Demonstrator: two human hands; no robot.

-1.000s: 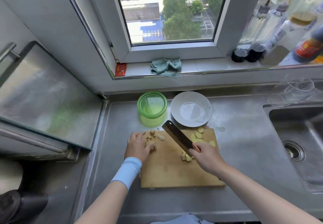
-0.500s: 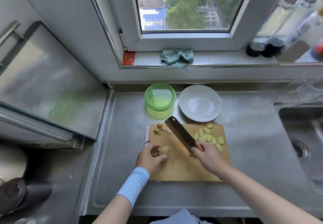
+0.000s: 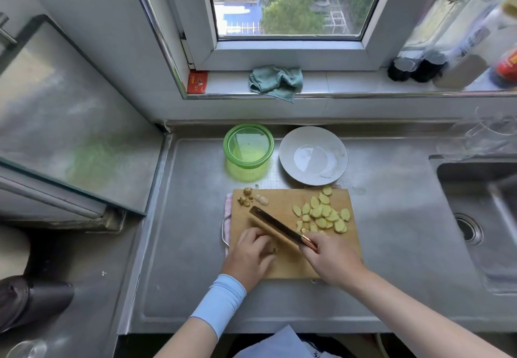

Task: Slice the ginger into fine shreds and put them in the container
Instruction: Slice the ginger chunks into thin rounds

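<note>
A wooden cutting board lies on the steel counter. Several pale yellow ginger slices are piled on its right half. Small ginger knobs and scraps sit at its far left corner. My left hand holds a ginger piece down on the near left of the board; the piece is mostly hidden under my fingers. My right hand grips the handle of a cleaver, whose blade slants just beside my left fingers. A green plastic container stands behind the board.
A white plate sits right of the container. The sink is at the right, clear glassware behind it. A teal cloth and bottles are on the windowsill. A dark pot stands at lower left.
My left hand brought a ginger piece from the board's far left corner to its near left. The cleaver swung over and now sits against that hand.
</note>
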